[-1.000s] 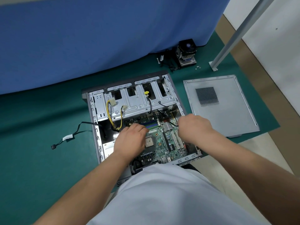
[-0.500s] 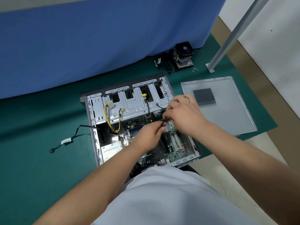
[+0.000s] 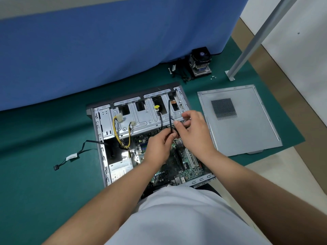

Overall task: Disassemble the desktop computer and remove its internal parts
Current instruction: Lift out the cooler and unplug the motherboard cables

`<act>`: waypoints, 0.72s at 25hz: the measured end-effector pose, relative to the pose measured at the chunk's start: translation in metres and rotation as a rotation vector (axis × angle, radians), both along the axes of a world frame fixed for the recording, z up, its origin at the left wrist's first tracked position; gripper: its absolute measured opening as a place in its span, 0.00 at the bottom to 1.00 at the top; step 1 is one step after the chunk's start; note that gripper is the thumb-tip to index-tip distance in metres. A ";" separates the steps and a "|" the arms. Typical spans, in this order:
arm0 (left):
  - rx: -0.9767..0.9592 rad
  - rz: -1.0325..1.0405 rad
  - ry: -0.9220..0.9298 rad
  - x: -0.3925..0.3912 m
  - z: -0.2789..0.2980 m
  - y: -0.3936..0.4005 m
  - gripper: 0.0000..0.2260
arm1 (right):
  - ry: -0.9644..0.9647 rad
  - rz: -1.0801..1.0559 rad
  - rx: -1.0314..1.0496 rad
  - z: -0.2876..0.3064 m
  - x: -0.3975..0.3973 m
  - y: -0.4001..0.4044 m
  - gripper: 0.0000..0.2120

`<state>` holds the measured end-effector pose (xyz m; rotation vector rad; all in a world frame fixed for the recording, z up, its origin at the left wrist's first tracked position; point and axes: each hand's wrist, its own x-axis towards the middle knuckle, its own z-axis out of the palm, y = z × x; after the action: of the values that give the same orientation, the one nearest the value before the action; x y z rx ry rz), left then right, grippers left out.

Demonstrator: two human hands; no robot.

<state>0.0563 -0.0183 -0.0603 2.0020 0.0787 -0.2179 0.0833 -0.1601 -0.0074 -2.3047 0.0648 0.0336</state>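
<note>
Two hands, left hand (image 3: 158,145) and right hand (image 3: 192,132), pinch a thin black cable (image 3: 170,115) (round, glossy) above the green motherboard (image 3: 185,161).

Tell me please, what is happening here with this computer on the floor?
A person is taking apart a desktop computer case that lies open on a green mat. Both hands are above the motherboard: the left hand and the right hand pinch a thin black cable that runs up toward the drive bays. The side panel lies to the right of the case, and a cooler with fan stands farther back by the blue cloth.
</note>
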 end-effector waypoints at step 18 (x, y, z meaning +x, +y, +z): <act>0.699 -0.387 -0.427 0.015 0.022 0.075 0.14 | 0.312 -0.040 0.039 0.006 0.084 -0.043 0.09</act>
<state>0.0715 0.0567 -0.0387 2.7054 -0.5822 0.0066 0.1670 -0.2033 -0.0014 -2.2398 0.2671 0.3703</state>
